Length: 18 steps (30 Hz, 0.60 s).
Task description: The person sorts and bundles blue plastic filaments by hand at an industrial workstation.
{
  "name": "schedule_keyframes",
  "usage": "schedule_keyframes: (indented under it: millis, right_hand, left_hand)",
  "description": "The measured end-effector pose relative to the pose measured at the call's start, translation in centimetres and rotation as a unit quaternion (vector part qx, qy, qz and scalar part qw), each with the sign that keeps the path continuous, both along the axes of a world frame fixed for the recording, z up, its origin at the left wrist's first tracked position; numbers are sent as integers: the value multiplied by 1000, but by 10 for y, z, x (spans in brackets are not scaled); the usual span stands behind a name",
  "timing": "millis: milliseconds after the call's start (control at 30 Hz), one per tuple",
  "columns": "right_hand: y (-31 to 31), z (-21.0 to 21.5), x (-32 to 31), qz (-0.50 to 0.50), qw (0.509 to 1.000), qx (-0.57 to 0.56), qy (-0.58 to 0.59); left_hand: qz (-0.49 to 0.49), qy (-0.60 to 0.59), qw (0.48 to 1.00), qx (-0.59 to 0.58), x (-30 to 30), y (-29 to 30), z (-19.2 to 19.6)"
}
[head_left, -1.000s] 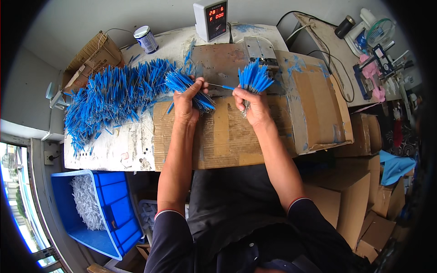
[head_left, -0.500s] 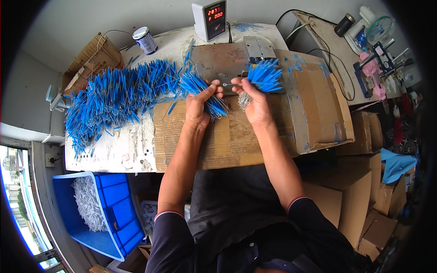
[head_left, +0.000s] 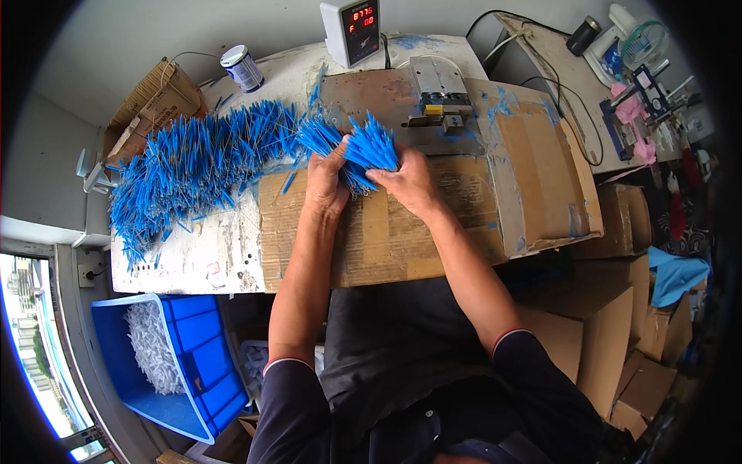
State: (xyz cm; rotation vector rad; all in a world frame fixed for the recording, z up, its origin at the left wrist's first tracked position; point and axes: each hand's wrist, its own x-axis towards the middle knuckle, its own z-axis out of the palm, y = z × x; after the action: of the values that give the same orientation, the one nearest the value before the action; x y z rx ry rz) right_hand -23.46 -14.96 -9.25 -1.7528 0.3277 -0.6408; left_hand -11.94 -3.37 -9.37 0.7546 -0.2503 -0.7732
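Observation:
My left hand (head_left: 328,184) is closed round a bundle of thin blue rods with wire ends (head_left: 318,137), at the right end of a long heap of the same rods (head_left: 212,158). Right beside it, my right hand (head_left: 410,184) grips a second bundle of blue rods (head_left: 372,145), their blue ends fanning upward. The two bundles meet and overlap, and the fingers partly hide their lower ends. Behind my right hand stands a small metal fixture with a yellow part (head_left: 442,110) on a metal plate (head_left: 363,89).
Cardboard (head_left: 386,240) covers the table front. At the back are a display box with red digits (head_left: 352,35) and a white-and-blue can (head_left: 243,68). A blue bin (head_left: 205,348) of whitish pieces sits below left. A fan (head_left: 645,48) stands on the right-hand table.
My right hand has moved left from the fixture to my left hand, bringing its bundle against the other one. The single looped wire between my hands no longer shows.

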Motion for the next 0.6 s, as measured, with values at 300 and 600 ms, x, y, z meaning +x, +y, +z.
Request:
schedule_keyframes:
  millis: [300, 600]
  right_hand:
    - [-17, 11, -15, 37, 959, 282, 2]
    - [-22, 17, -17, 44, 967, 248, 31]
  left_hand:
    - [-28, -72, 992, 99, -5, 5, 18]
    - [-34, -74, 990, 117, 1, 6, 14]
